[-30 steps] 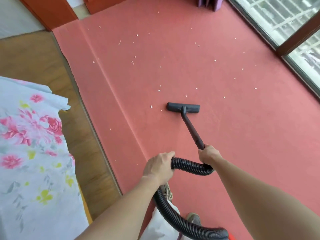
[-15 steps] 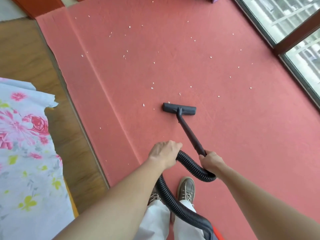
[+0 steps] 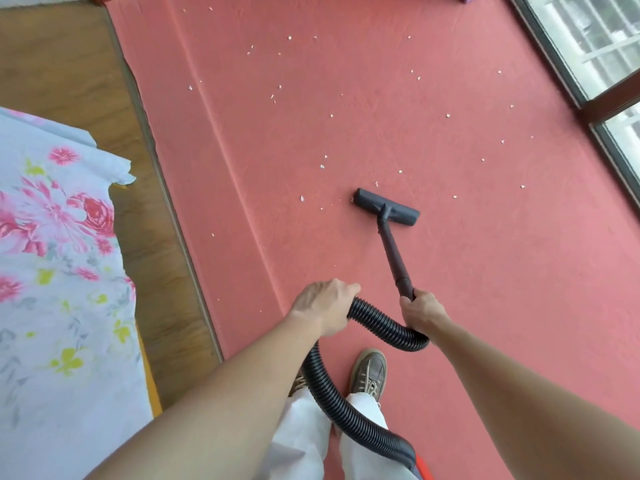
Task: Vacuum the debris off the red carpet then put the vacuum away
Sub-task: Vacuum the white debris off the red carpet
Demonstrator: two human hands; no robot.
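The red carpet (image 3: 485, 271) fills the middle and right of the view. Several small white debris bits (image 3: 322, 166) lie scattered over it, mostly beyond and left of the nozzle. The dark vacuum floor nozzle (image 3: 387, 206) rests flat on the carpet, joined to a dark wand (image 3: 393, 252). My right hand (image 3: 420, 311) grips the wand's lower end. My left hand (image 3: 325, 304) is closed over the black ribbed hose (image 3: 375, 318), which loops down between my legs to the bottom edge, where a red part of the vacuum (image 3: 424, 471) shows.
A wooden floor strip (image 3: 162, 237) borders the carpet's left edge. A floral cloth (image 3: 52, 271) covers something at the left. A window frame (image 3: 588, 109) runs along the upper right. My shoes (image 3: 367, 374) stand on the carpet below the hose.
The view has shifted forward and tilted; the nozzle now sits angled and further right in view. My feet have stepped forward. Both hands keep their holds.
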